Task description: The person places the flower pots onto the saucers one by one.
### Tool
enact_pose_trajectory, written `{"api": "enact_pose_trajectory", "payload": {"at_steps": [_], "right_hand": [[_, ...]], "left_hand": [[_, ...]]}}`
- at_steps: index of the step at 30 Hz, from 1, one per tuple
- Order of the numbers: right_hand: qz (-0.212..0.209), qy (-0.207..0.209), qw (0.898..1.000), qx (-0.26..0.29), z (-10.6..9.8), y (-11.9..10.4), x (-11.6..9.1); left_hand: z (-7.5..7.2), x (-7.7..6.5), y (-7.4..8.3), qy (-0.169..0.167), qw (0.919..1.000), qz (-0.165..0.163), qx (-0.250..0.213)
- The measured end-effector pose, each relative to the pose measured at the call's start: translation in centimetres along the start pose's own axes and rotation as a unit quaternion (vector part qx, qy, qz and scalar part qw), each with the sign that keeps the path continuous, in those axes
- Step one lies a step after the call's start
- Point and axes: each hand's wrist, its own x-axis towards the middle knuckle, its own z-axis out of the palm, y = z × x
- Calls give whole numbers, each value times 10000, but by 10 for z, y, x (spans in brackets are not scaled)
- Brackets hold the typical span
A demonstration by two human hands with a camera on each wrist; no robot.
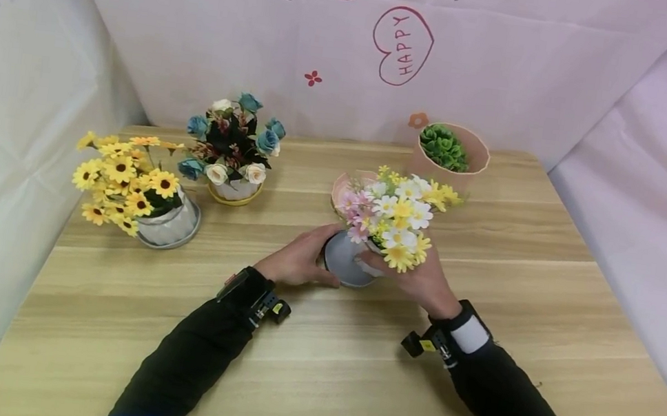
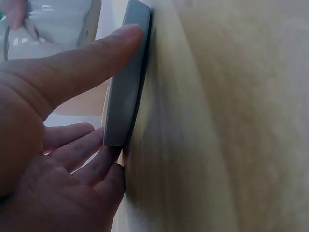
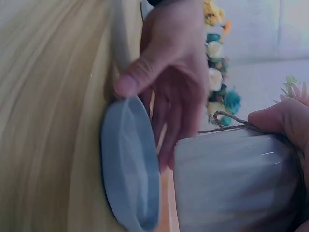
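My left hand (image 1: 301,258) holds a grey saucer (image 1: 342,262) by its rim, its thumb on the near side and its fingers round the far side. The saucer lies flat on the wooden table. In my right hand (image 1: 427,282) is a glazed white pot (image 3: 231,179) with twine tied round its top, tilted and just above the saucer. White, yellow and pink daisies (image 1: 401,220) rise from this pot and hide much of it in the head view. In the right wrist view, the pot's base is beside the saucer (image 3: 130,164), a gap between them.
Behind the daisies a pink dish (image 1: 344,187) is partly hidden. A pink pot (image 1: 468,176) with a green succulent (image 1: 443,146) stands at the back right. On the left are a grey pot (image 1: 169,224) of yellow flowers and a pot (image 1: 236,189) of blue and cream roses.
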Motion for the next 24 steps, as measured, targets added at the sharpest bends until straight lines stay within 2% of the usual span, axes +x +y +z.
{"api": "enact_pose_trajectory", "payload": {"at_steps": [5, 7, 12, 14, 17, 24], "right_hand": [[-164, -99, 9997, 141, 16, 6, 6], [-157, -130, 9997, 110, 21, 8, 6], [-306, -171, 9994, 80, 28, 14, 8], [-328, -176, 9992, 120, 31, 16, 9], [-321, -205, 9991, 166, 33, 18, 10], [-337, -316, 9983, 351, 38, 20, 10]], "left_hand": [[11, 9, -28, 93, 9998, 146, -132], [9, 7, -20, 58, 9997, 101, -201], [-3, -5, 17, -108, 9997, -180, -126], [-7, -8, 27, -148, 9996, -255, -14], [-8, -10, 33, -151, 9994, -320, 61], [-10, -12, 33, -134, 9993, -342, 54]]}}
